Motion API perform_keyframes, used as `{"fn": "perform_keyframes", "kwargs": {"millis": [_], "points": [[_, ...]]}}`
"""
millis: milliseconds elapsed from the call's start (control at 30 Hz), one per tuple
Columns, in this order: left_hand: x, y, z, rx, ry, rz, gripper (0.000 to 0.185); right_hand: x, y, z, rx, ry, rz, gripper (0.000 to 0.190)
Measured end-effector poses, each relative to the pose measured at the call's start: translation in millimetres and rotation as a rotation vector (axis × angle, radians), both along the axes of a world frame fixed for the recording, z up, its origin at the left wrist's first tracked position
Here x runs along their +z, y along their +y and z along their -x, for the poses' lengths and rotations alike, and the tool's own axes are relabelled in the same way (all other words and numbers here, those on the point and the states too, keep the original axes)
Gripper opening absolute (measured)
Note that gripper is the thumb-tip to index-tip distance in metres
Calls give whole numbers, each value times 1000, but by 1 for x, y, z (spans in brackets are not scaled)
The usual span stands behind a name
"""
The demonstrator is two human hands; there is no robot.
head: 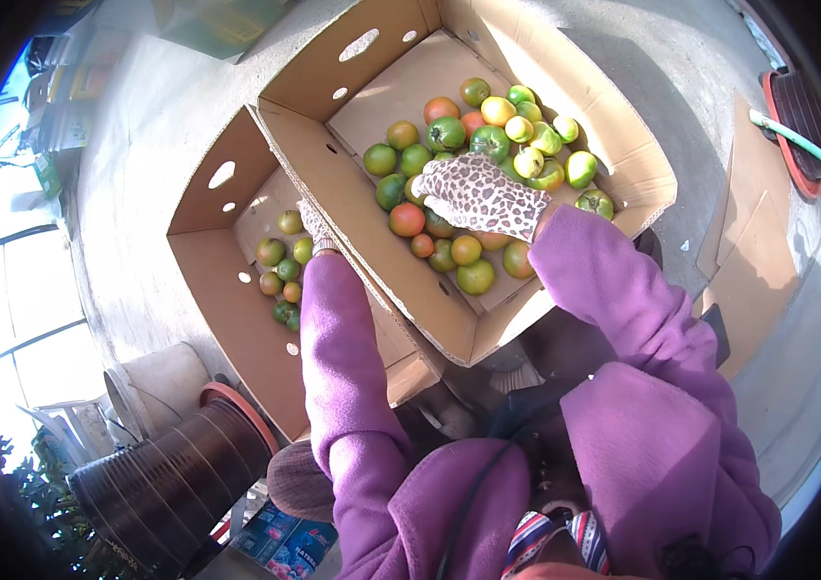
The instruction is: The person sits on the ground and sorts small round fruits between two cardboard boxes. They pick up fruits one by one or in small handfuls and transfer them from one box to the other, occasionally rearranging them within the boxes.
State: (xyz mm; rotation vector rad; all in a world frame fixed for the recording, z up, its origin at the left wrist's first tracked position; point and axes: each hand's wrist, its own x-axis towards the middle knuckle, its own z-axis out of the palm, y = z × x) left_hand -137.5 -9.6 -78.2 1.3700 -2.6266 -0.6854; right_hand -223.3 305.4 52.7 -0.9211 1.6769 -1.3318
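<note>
Two open cardboard boxes stand side by side. The right cardboard box [374, 239] holds many green, yellow and reddish tomatoes [446, 134] spread over its bottom. My right hand [483, 192], in a leopard-print glove, reaches among them; its fingertips rest at the tomatoes, and whether it grips one is hidden. The left cardboard box [236, 304] holds fewer tomatoes [270, 251]. My left hand [316, 226], in a matching glove, is down inside that box beside the shared wall, mostly hidden by it.
A ribbed dark container with a reddish rim [171, 478] and a whitish bucket [164, 384] lie at lower left. Flattened cardboard [758, 268] lies on the concrete at right, near another dark container [809, 123] with a green hose [798, 138]. A printed bag [283, 540] is at the bottom.
</note>
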Motion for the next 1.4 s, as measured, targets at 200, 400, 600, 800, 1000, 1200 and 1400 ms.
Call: {"fn": "perform_keyframes", "kwargs": {"millis": [200,400,600,800,1000,1200,1400], "points": [[65,-1,-27,537,730,-780,42,-35,-12,10,29,287,-87,49],[184,84,-34,331,1089,-953,59,2,-5,7,-128,368,-31,43],[174,216,12,77,1038,-960,39,44,21,-9,-337,533,53,70],[152,216,17,-169,816,-750,26,46,21,-8,-321,561,-156,60],[144,206,12,-30,912,-869,30,39,74,16,-355,744,-452,60],[141,203,13,-54,884,-933,28,21,130,42,-256,656,-756,51],[138,200,12,-52,893,-912,29,65,85,53,-348,639,-617,36]]}}
